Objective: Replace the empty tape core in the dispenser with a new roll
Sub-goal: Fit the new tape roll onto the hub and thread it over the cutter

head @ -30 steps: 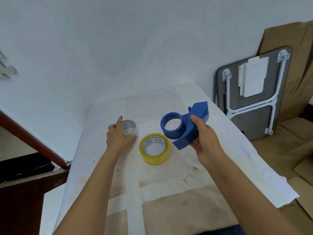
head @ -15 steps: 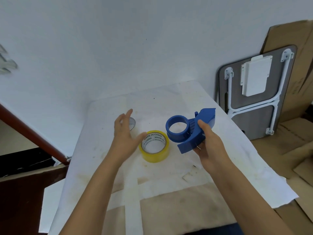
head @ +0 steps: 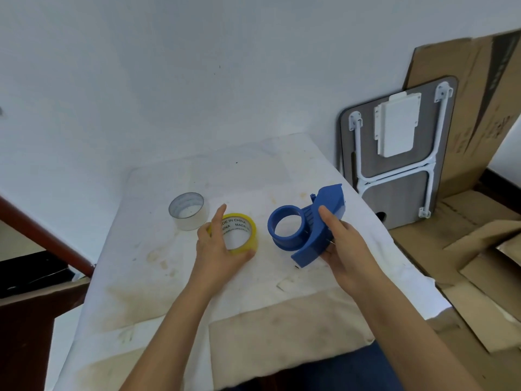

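A person's right hand (head: 345, 251) held a blue tape dispenser (head: 307, 225) above a stained, white-covered surface (head: 282, 170), its long axis running from near-left to far-right. The empty spool ring faced up and to the left, while the covered cutter end pointed away toward a folded table (head: 394, 170) propped against the wall. The right grip was closed around the dispenser's body, thumb laid along the top and fingers wrapped beneath.

The left hand (head: 218, 249) reached in from the lower edge, forearm angled toward the middle of the surface, palm turned right. Its grip sat narrow on the new yellow tape roll (head: 239, 234), which lay flat, hole up, just left of the dispenser: the forefinger stretched over the roll's far-left rim and the thumb pressed against its near edge.

The spent clear tape core (head: 189, 211) stood on its end farther back and to the left, apart from both hands.

Half a second earlier the left hand had hovered open beside the roll, partly hiding the core; a second earlier it had rested on the core itself. The dispenser had barely shifted. Flattened cardboard (head: 479, 249) lay on the floor at right.
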Tool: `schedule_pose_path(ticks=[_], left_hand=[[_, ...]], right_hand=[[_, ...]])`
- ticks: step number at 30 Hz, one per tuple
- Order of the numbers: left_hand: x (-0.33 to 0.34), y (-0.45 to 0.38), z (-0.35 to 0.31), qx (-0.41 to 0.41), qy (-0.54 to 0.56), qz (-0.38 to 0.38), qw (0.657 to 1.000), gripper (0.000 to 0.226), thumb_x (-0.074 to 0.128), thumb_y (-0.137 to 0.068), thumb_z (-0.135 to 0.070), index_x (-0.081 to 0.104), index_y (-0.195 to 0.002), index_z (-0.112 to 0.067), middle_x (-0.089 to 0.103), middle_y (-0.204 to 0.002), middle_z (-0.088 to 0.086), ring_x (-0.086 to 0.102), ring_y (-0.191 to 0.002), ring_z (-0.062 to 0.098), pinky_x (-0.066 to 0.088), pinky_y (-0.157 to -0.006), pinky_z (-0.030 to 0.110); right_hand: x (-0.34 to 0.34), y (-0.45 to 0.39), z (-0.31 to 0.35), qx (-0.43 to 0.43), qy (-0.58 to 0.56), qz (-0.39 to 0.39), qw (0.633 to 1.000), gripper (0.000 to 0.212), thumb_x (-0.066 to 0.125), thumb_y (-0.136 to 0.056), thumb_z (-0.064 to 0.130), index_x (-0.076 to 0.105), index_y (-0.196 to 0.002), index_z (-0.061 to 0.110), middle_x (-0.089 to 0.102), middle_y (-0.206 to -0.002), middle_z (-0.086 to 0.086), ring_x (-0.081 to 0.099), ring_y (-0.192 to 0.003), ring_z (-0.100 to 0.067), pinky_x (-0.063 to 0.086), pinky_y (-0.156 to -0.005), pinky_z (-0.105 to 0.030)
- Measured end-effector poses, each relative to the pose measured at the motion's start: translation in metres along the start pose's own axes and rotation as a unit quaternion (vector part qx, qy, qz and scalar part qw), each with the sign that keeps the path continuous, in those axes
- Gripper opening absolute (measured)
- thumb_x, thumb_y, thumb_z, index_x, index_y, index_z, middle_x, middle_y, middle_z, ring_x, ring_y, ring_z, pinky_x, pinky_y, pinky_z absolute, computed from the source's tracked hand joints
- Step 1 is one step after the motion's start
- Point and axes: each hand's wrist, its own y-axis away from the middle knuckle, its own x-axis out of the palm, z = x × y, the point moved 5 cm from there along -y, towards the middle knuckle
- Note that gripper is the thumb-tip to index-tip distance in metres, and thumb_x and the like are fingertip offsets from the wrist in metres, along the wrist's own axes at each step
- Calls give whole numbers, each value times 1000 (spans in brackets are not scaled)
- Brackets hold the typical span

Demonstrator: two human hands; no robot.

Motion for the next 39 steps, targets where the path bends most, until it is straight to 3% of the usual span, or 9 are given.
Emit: schedule_pose_path(ticks=[4, 8, 17, 20, 23, 26, 39], left_hand=[[-11, 17, -15, 58, 64, -23, 996, 107, 89, -71, -23, 21, -149, -51, 30, -147, -10, 41, -122, -6, 32, -108, 24], [-27, 35, -24, 109, 86, -47, 989, 107, 90, -69, -24, 22, -146, -55, 32, -148, -16, 40, -136, 2, 34, -110, 26], [-28, 57, -31, 101, 213, -21, 972, 105, 87, -63, -42, 24, -145, -59, 40, -147, -25, 46, -136, 7, 47, -110, 44], [-24, 59, -31, 131, 173, -54, 975, 104, 89, -65, -44, 24, -144, -61, 35, -152, -21, 42, -139, 4, 45, -112, 41], [-21, 63, -35, 175, 117, -77, 975, 104, 89, -69, -34, 20, -141, -63, 30, -146, -32, 35, -136, -12, 38, -108, 15], [-16, 66, -39, 196, 82, -75, 974, 104, 88, -71, -30, 18, -141, -60, 29, -144, -29, 34, -136, -12, 31, -102, -1], [-5, 68, -42, 212, 48, -59, 974, 104, 88, -71, -31, 18, -144, -56, 33, -149, -16, 37, -139, -2, 33, -105, 2]], right_hand=[[-2, 5, -2, 13, 34, 4, 999, 29, 62, -91, 35, 62, -112, 15, 72, -107, -5, 69, -95, -18, 58, -77, -29], [-3, 8, -6, 13, 36, -10, 999, 44, 65, -88, 38, 57, -122, 11, 69, -114, -7, 68, -98, -19, 55, -75, -29], [12, 14, -18, 25, 48, 3, 999, 49, 69, -85, 36, 55, -125, 11, 70, -112, -7, 69, -96, -20, 57, -76, -30], [15, 15, -20, 31, 46, 18, 998, 47, 68, -86, 35, 56, -123, 9, 72, -107, -6, 70, -91, -18, 57, -75, -29], [17, 15, -20, 28, 63, 30, 997, 47, 68, -85, 38, 58, -121, 10, 72, -101, -4, 72, -86, -16, 57, -74, -29], [17, 16, -21, 24, 73, 35, 996, 49, 68, -83, 40, 59, -120, 9, 72, -98, -4, 72, -84, -16, 57, -74, -28], [15, 17, -25, 25, 86, 18, 996, 55, 68, -82, 43, 54, -127, 14, 67, -118, -9, 68, -104, -24, 60, -80, -31]])
